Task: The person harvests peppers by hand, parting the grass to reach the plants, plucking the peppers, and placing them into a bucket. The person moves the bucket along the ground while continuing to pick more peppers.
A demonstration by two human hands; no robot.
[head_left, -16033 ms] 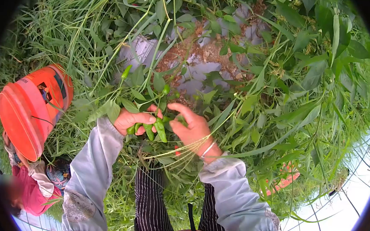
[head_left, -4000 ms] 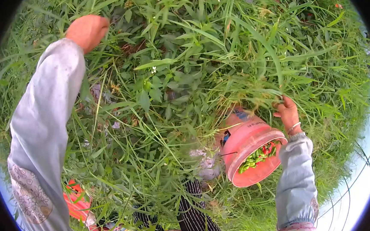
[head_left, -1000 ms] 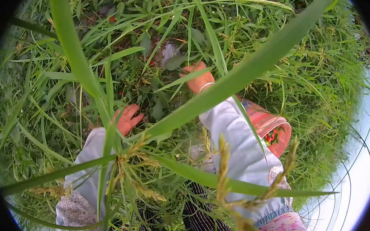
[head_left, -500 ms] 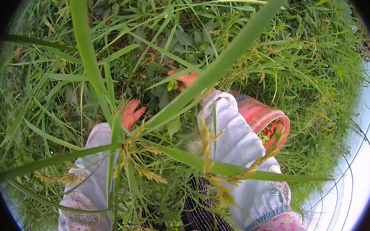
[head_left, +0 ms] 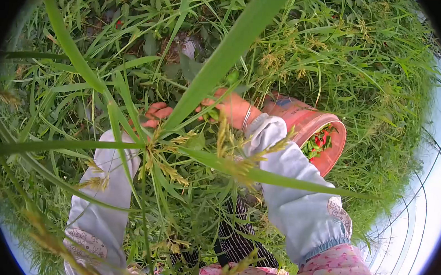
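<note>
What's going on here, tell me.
A person is working with both hands among dense green plants. The right hand holds what looks like a green pepper. The left hand, partly hidden by grass, is close by; its grip is unclear. A bucket beside the right forearm contains red and green peppers.

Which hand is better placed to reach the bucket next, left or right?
Right, most likely. The right hand is nearer the bucket and seems to hold a green pepper, partly hidden. The left hand is farther off, across a broad grass blade.
</note>
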